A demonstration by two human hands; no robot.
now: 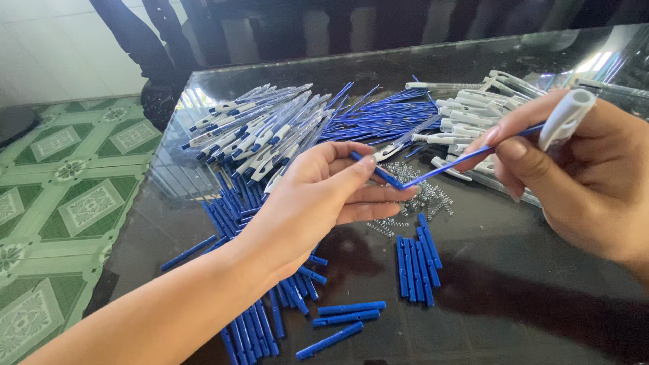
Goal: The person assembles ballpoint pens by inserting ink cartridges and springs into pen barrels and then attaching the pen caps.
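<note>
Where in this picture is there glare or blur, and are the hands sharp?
Head view: bright glare lies on the far right corner of the dark glass table, which mirrors the room; the left hand and right hand are sharp, holding a thin blue refill; the small springs look slightly soft; the tiled floor bends at the frame edge.

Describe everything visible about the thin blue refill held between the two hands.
The thin blue refill is a slender, straight plastic-looking tube. It slants above the dark glossy table, its lower end meeting a short blue barrel piece pinched in the left hand. The right hand pinches its upper end while also holding a white pen part.
</note>
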